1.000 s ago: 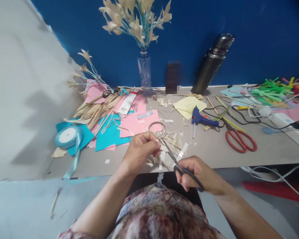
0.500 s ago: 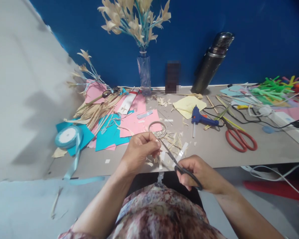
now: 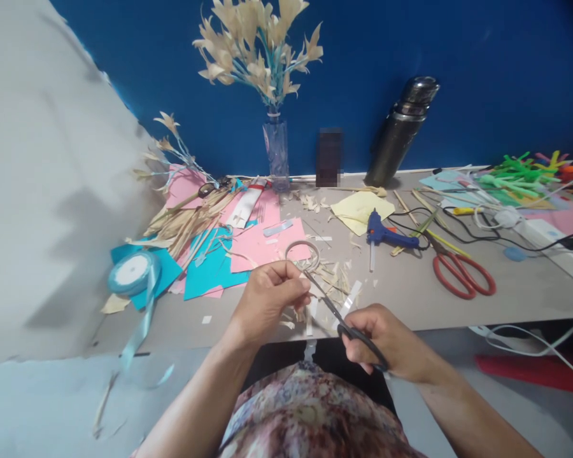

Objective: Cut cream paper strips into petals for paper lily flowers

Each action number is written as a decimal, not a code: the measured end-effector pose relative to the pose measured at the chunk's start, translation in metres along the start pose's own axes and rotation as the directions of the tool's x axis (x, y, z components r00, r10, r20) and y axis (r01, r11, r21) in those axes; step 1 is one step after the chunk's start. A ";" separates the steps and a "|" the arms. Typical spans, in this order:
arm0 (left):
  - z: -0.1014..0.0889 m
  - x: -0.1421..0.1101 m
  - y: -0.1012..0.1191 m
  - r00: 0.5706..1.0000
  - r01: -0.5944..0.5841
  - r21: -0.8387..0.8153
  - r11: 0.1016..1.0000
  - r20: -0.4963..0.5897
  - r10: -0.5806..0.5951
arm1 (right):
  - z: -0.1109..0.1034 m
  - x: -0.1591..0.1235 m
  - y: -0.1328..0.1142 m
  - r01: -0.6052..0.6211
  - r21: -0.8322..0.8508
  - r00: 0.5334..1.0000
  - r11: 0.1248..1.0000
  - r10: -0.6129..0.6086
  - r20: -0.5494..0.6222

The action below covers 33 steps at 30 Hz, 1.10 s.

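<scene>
My right hand (image 3: 375, 337) grips the black-handled scissors (image 3: 334, 309) by their loops, with the blades pointing up and left. The blade tips reach the fingertips of my left hand (image 3: 279, 294). That hand is closed in a pinch, and whatever is between its thumb and fingers is too small to name. Just beyond my left fingers a roll of clear tape (image 3: 318, 256) lies on the table. Dry husk scraps (image 3: 337, 272) and a shiny clear strip (image 3: 352, 296) lie around the blades.
To the right are a blue glue gun (image 3: 391, 236) with its cord and red-handled scissors (image 3: 463, 273). A vase (image 3: 277, 149) of husk flowers and a leaning flask (image 3: 401, 133) stand at the back. A ribbon spool (image 3: 128, 272), coloured paper (image 3: 260, 245) and husk strips (image 3: 184, 226) lie left.
The view has shifted slightly, so the table things sit a little lower. Both hands and the scissors keep nearly the same pose. The hanging ribbon end has curled differently.
</scene>
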<state>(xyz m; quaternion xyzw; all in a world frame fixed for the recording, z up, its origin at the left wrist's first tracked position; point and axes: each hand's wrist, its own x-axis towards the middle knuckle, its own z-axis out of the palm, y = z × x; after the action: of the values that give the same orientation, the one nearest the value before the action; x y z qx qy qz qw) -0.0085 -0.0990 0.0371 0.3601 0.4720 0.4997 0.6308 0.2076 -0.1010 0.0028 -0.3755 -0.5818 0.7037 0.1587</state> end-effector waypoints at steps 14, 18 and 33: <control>0.007 -0.001 -0.004 0.999 -0.006 0.034 0.999 -0.031 0.007 | -0.003 0.000 -0.003 0.033 0.025 0.997 0.999 -0.035 0.071; 0.005 -0.001 -0.003 1.000 0.009 0.014 1.000 -0.023 -0.009 | -0.002 0.001 0.002 0.001 0.004 1.000 1.000 -0.002 0.027; 0.034 -0.008 -0.026 0.991 0.129 -0.309 0.942 0.065 -0.115 | 0.026 0.027 -0.021 0.461 0.213 0.766 0.861 -0.265 -0.586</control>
<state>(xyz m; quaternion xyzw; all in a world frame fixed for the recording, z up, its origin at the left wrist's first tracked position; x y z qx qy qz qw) 0.0307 -0.1122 0.0248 0.2370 0.3937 0.5196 0.7203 0.1665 -0.0953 0.0141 -0.4013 -0.4433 0.6153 0.5136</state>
